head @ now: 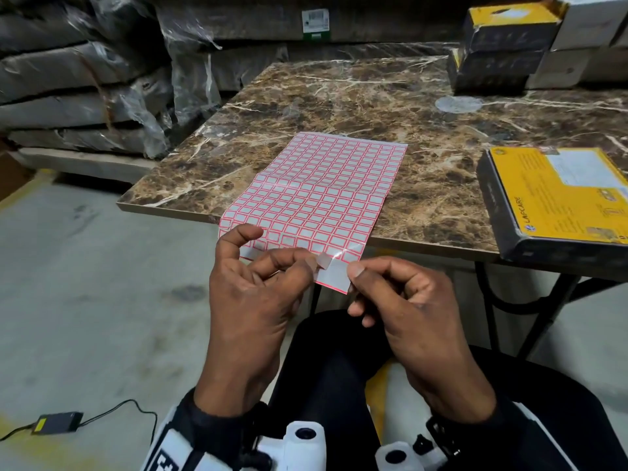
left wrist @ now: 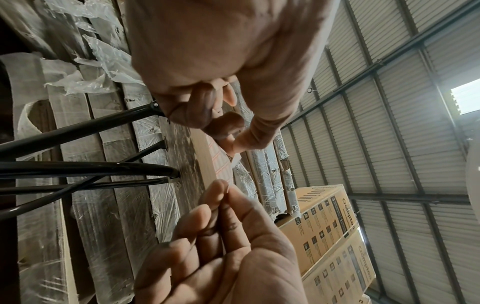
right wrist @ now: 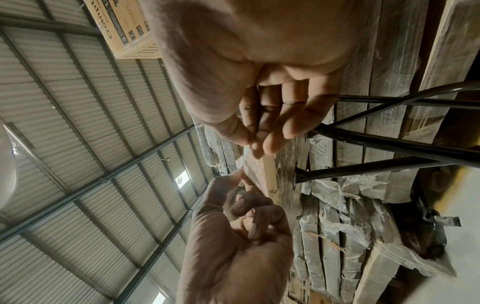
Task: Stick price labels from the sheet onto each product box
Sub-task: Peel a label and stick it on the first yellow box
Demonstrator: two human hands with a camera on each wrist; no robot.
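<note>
A sheet of red-bordered price labels (head: 326, 192) lies on the marble table (head: 373, 96), its near end hanging over the front edge. My left hand (head: 306, 263) pinches one small label (head: 323, 261), partly lifted off the sheet's near edge. My right hand (head: 353, 271) pinches the sheet's near corner beside it. A flat yellow and black product box (head: 560, 198) lies at the table's right, apart from both hands. From below, the left wrist view shows the left hand (left wrist: 235, 142) and right hand (left wrist: 226, 189) close together, and the right wrist view shows the right hand (right wrist: 253, 146) holding the sheet (right wrist: 255, 166).
More boxes (head: 503, 45) are stacked at the table's back right, with a clear round disc (head: 458, 104) in front of them. Plastic-wrapped slabs (head: 85, 79) are piled to the left. A power adapter (head: 57, 422) with its cable lies on the floor. Black table legs (head: 543, 317) stand under the right side.
</note>
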